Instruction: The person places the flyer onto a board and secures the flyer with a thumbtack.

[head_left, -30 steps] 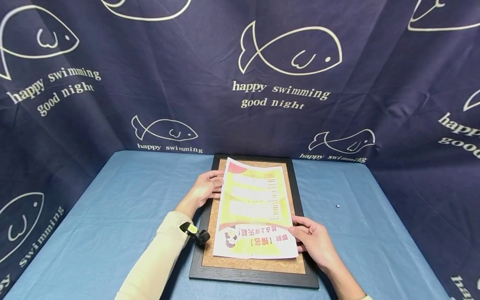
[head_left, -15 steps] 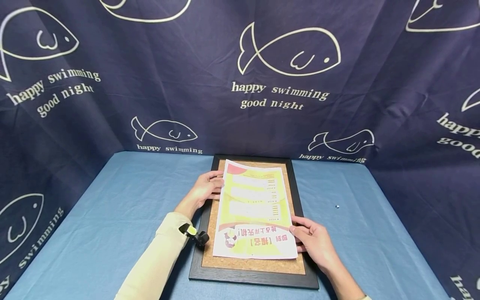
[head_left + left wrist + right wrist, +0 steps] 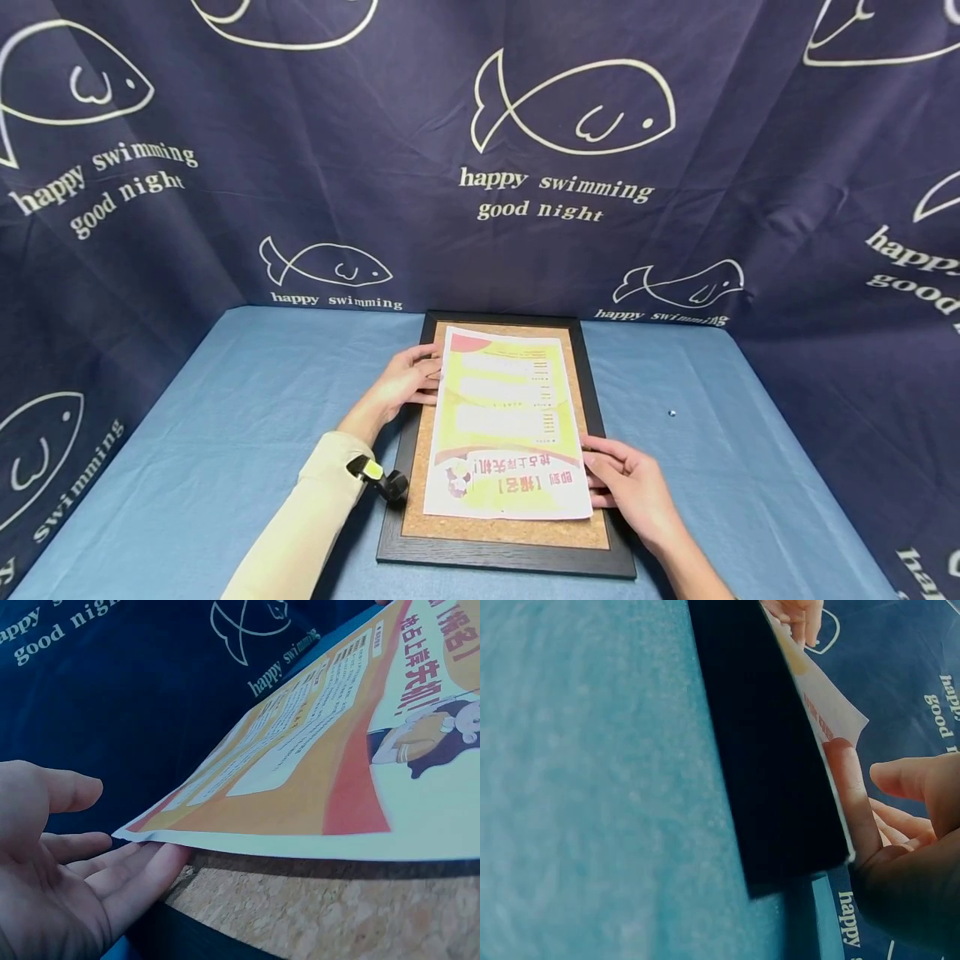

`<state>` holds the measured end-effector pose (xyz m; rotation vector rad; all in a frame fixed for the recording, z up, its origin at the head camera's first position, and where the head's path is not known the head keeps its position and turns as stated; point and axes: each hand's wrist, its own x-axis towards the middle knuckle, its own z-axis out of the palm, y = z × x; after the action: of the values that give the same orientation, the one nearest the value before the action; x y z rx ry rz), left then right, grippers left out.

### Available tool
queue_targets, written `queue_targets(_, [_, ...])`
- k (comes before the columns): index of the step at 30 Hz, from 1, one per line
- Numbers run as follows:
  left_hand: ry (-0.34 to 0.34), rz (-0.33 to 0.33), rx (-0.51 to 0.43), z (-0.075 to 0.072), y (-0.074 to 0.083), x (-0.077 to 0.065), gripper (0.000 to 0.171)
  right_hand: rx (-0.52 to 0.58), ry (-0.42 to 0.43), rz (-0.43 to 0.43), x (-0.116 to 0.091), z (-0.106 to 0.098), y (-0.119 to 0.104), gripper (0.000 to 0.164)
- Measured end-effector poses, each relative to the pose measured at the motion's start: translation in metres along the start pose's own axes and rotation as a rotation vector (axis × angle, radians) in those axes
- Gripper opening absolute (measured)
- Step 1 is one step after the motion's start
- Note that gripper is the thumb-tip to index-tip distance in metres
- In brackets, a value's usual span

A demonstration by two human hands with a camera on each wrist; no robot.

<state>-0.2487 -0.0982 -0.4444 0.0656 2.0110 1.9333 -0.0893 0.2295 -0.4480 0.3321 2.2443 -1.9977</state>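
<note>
A yellow and white printed poster (image 3: 498,429), its print upside down in the head view, lies over a black-framed corkboard (image 3: 510,530). Beside its left edge is my left hand (image 3: 403,385). The left wrist view shows those fingertips (image 3: 174,859) just under the sheet's edge, the thumb lifted apart above. At the lower right edge of the poster is my right hand (image 3: 633,487). Seen from the right wrist, one finger (image 3: 847,776) lies along the side of the board and sheet, with the thumb held away. Some of the sheet's edge curves up off the cork.
A blue cloth (image 3: 300,367) covers the table under the board. Right of the board lies a small shiny silver bit (image 3: 672,413). Dark blue curtains (image 3: 420,125) with fish prints stand at the back and both sides. A black strap device (image 3: 386,482) sits on the left wrist.
The poster's far edge has come down a little toward me, and the sheet lies flatter. My left hand has shifted slightly left; the right hand stays about where it was.
</note>
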Motion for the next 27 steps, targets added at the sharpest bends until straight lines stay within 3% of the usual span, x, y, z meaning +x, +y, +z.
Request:
queue_targets(12, [-0.060,0.008,-0.025,-0.003,0.005,-0.012,0.058,0.010,0.041,-0.022,-0.004,-0.003,-0.002,0.035])
queue_targets(27, [-0.060,0.045,-0.020,-0.006,0.006,-0.020,0.055,0.001,0.031,-0.008,-0.017,-0.009,-0.004,0.039])
